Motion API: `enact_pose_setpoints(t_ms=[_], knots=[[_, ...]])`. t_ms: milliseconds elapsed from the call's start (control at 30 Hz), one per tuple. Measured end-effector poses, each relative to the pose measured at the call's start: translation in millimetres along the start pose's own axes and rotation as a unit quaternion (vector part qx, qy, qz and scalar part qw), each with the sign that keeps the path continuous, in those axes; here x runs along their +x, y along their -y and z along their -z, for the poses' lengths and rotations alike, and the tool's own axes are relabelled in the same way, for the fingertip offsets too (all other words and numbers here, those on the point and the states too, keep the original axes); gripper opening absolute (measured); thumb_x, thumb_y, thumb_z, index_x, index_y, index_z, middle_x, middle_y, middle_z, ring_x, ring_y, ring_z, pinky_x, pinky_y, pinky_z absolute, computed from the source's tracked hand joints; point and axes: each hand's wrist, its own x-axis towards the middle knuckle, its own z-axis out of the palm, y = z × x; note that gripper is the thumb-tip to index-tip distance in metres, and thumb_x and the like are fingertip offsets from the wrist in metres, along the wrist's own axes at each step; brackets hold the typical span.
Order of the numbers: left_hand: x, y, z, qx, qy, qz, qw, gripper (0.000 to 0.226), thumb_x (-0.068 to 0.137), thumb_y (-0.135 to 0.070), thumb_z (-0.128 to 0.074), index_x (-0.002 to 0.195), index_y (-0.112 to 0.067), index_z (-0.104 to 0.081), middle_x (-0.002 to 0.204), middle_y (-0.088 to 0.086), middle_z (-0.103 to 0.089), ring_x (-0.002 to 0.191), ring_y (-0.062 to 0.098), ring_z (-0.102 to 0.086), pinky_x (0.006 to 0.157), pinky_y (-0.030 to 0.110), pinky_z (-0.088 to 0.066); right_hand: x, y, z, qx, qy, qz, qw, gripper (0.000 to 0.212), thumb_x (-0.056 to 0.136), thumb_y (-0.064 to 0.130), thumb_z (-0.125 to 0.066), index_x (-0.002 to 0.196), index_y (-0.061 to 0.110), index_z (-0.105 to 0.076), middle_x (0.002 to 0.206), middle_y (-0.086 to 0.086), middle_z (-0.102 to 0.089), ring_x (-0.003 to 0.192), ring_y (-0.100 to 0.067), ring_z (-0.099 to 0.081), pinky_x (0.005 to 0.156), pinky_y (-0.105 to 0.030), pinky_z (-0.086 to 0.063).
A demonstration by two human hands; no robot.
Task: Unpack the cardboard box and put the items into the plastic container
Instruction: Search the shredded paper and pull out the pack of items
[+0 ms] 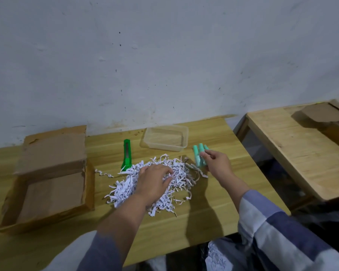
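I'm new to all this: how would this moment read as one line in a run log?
cardboard box: open, looks empty | left hand: in shredded paper | right hand: at teal tubes, grip unclear | plastic container: empty

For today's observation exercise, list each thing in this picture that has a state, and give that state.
cardboard box: open, looks emptied
plastic container: lidless, empty
utility knife: lying flat on table
shredded paper: loose pile on table
green tubes: lying beside container
left hand: spread on shredded paper
right hand: fingers at green tubes
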Motion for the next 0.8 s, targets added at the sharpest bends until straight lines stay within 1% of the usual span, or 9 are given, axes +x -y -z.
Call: enact_pose_setpoints(t_ms=[100,167,267,333,467,600,667,733,800], knots=[[3,13,-9,0.075,0.097,0.019,0.992,0.053,0.091,-0.056,-0.047,0.140,-0.040,-0.036,0.152,-0.010,-0.031,0.143,0.016,-0.020,0.116,0.045,-0.008,28,-5,20,-0.047,-0.045,-0.013,0.998,0.032,0.089,0.030,-0.059,0.114,0.012,-0.069,0.107,-0.014,-0.072,0.094,-0.034,-0.068,0.087,-0.049,-0.054],[3,19,-17,0.079,0.134,0.036,0.987,0.061,0.089,-0.063,-0.042,0.145,-0.042,-0.026,0.158,-0.011,-0.018,0.147,0.017,-0.008,0.118,0.049,-0.002,44,-8,32,-0.081,-0.069,-0.026,0.994,0.032,0.090,0.031,-0.057,0.112,0.012,-0.069,0.107,-0.013,-0.072,0.094,-0.034,-0.067,0.086,-0.048,-0.055],[0,26,-29,0.116,0.146,0.031,0.982,0.064,0.089,-0.066,-0.036,0.146,-0.042,-0.022,0.159,-0.011,-0.011,0.148,0.017,-0.001,0.118,0.050,-0.002,65,-13,43,-0.108,-0.090,-0.041,0.989,0.033,0.090,0.032,-0.058,0.113,0.011,-0.069,0.111,-0.014,-0.070,0.100,-0.033,-0.065,0.090,-0.043,-0.053],[-2,30,-34,0.135,0.132,0.026,0.982,0.065,0.088,-0.069,-0.030,0.146,-0.041,-0.023,0.159,-0.013,-0.010,0.148,0.016,0.000,0.118,0.049,-0.002,73,-16,45,-0.122,-0.094,-0.044,0.987,0.032,0.090,0.030,-0.058,0.114,0.010,-0.068,0.113,-0.015,-0.069,0.104,-0.032,-0.063,0.089,-0.037,-0.051],[-3,35,-42,0.137,0.096,0.011,0.986,0.083,0.071,-0.075,-0.007,0.143,-0.041,-0.032,0.157,-0.013,-0.019,0.147,0.016,-0.007,0.116,0.049,-0.004,85,-29,36,-0.126,-0.081,-0.060,0.987,0.030,0.091,0.027,-0.059,0.115,0.010,-0.067,0.117,-0.015,-0.067,0.109,-0.031,-0.060,0.089,-0.034,-0.047],[-3,39,-48,0.127,0.075,0.011,0.989,0.079,0.074,-0.073,-0.011,0.141,-0.040,-0.037,0.156,-0.012,-0.024,0.147,0.017,-0.011,0.116,0.049,-0.005,85,-33,28,-0.144,-0.076,-0.077,0.984,0.030,0.094,0.028,-0.054,0.115,0.012,-0.067,0.118,-0.012,-0.067,0.109,-0.030,-0.060,0.086,-0.031,-0.045],[-2,38,-46,0.126,0.087,0.017,0.988,0.082,0.072,-0.074,-0.009,0.142,-0.040,-0.035,0.156,-0.013,-0.021,0.147,0.016,-0.009,0.116,0.048,-0.003,84,-31,28,-0.183,-0.063,-0.069,0.979,0.034,0.094,0.031,-0.052,0.122,0.014,-0.062,0.123,-0.013,-0.064,0.113,-0.031,-0.058,0.089,-0.034,-0.046],[-3,34,-43,0.124,0.098,0.026,0.987,0.082,0.070,-0.075,-0.009,0.143,-0.042,-0.031,0.157,-0.015,-0.019,0.147,0.015,-0.007,0.116,0.047,0.000,80,-28,27,-0.243,-0.058,-0.049,0.967,0.039,0.095,0.034,-0.050,0.131,0.019,-0.054,0.133,-0.015,-0.054,0.121,-0.035,-0.049,0.094,-0.040,-0.044],[-3,30,-37,0.121,0.079,0.031,0.989,0.071,0.076,-0.072,-0.020,0.140,-0.042,-0.033,0.152,-0.017,-0.028,0.146,0.013,-0.011,0.117,0.046,0.001,71,-19,23,-0.282,-0.067,0.009,0.957,0.039,0.095,0.033,-0.048,0.132,0.020,-0.052,0.138,-0.014,-0.045,0.126,-0.036,-0.040,0.099,-0.043,-0.040]])
